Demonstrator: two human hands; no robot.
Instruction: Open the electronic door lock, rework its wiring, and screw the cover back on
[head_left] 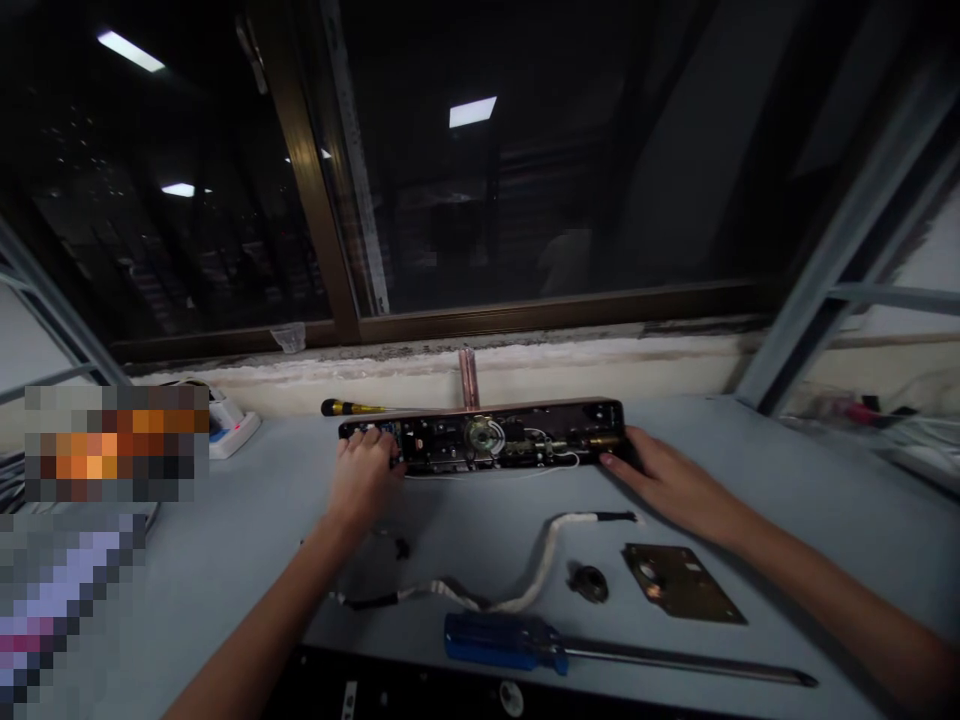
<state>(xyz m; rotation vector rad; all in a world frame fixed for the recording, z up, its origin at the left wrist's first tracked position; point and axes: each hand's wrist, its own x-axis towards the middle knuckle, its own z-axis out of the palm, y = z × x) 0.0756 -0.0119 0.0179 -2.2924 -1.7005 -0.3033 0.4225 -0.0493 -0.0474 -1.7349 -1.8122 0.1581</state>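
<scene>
A long black electronic door lock panel (517, 462) lies across the table with its inner side facing me, showing a round mechanism, metal parts and thin white wires. At its left end my left hand (365, 468) is closed, fingers curled over the edge by a small circuit board. My right hand (656, 475) grips the opposite end, the thumb along the near edge and the other fingers partly hidden behind. Behind the panel, a copper-coloured handle (469, 380) sticks up. Closer to me lie a white-wrapped cable (536, 580), a small round metal part (589, 583) and a flat metal plate (686, 583).
A large blue-handled screwdriver (502, 642) lies near the front, beside a black panel (420, 690) at the bottom edge. A thinner yellow-and-black screwdriver (352, 408) is behind the lock. A white power strip (236, 432) stands back left. Metal frame posts flank the window.
</scene>
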